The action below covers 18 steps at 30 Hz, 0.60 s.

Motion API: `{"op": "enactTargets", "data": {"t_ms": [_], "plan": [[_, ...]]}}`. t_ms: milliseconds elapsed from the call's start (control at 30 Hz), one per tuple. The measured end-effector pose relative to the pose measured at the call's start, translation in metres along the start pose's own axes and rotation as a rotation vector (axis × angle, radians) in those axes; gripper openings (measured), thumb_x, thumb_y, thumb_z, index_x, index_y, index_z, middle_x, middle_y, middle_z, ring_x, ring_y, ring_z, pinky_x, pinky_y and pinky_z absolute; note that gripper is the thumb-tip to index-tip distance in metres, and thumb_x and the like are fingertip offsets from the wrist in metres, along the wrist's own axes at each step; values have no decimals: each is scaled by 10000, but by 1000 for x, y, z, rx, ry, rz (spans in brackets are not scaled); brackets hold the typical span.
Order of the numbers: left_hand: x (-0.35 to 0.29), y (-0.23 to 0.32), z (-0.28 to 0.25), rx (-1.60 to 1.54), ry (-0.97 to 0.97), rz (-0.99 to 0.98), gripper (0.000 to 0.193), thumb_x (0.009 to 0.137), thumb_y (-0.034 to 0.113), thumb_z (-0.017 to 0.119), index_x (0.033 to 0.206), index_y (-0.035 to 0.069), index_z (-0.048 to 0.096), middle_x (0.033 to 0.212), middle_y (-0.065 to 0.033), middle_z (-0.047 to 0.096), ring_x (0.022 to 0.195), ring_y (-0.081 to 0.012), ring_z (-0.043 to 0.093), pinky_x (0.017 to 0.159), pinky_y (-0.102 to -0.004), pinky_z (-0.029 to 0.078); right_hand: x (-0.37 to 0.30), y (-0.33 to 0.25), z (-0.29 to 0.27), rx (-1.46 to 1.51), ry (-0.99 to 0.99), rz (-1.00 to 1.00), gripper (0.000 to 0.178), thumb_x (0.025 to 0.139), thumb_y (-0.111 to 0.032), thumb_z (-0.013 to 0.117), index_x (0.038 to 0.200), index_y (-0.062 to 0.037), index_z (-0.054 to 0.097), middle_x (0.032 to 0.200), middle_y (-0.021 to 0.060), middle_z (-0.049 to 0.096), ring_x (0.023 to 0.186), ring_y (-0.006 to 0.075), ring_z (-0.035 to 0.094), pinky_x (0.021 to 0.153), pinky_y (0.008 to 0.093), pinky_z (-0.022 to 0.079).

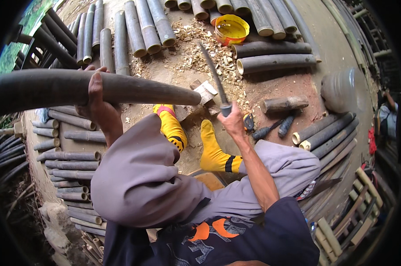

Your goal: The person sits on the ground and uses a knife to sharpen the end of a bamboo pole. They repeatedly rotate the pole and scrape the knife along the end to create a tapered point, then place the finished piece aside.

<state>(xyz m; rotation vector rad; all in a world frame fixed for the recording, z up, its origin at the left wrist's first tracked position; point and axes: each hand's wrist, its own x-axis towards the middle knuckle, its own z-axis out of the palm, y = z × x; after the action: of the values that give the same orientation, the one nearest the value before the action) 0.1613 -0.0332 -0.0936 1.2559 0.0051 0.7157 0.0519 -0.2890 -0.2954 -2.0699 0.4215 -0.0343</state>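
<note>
A thick dark bamboo pole runs from the left edge to the middle. My left hand is wrapped round it from beneath, with the fingers over its far side. In my right hand is the handle of a machete, its long blade pointing up and away. The blade stands apart from the pole's end, to its right. A pale, cut wooden block lies just past that end. My feet, in yellow socks, rest on the ground either side of the middle.
An orange tub, yellow inside, stands among wood chips. Cut bamboo pieces lie ahead, with stacks at left and right. A short log and dark-handled tools lie right. Another person is at far right.
</note>
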Motion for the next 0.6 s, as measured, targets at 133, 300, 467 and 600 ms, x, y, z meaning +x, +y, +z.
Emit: {"op": "enactTargets", "data": {"t_ms": [133,300,467,600], "plan": [[-1,2,-3,-3,-47,19,521,784,88,638,1217,-75,398,1047,-173,567,885,-252,618,819,-372,520,-7,20,30,-67,-134,31,376,720,-155,685,978,-13,451,758,223,646,684,385,660,589,444,531],[-4,2,-12,23,-81,1,540,806,148,608,1260,-9,361,1122,-134,524,972,-248,579,895,-385,483,-7,48,47,-169,-194,64,420,721,-174,677,1002,-1,415,755,266,638,727,452,637,634,514,511],[-2,1,-20,19,-92,-14,523,821,148,598,1261,-7,362,1125,-133,524,982,-252,572,902,-397,475,-3,52,51,-173,-213,92,419,717,-162,673,1001,2,412,768,287,633,748,476,629,658,518,512],[-4,2,-16,-14,-66,21,545,772,87,630,1237,-48,378,1070,-171,536,923,-267,606,823,-380,525,-1,46,45,-186,-247,113,418,716,-151,668,1006,8,412,800,306,631,769,482,626,688,519,516]]}}
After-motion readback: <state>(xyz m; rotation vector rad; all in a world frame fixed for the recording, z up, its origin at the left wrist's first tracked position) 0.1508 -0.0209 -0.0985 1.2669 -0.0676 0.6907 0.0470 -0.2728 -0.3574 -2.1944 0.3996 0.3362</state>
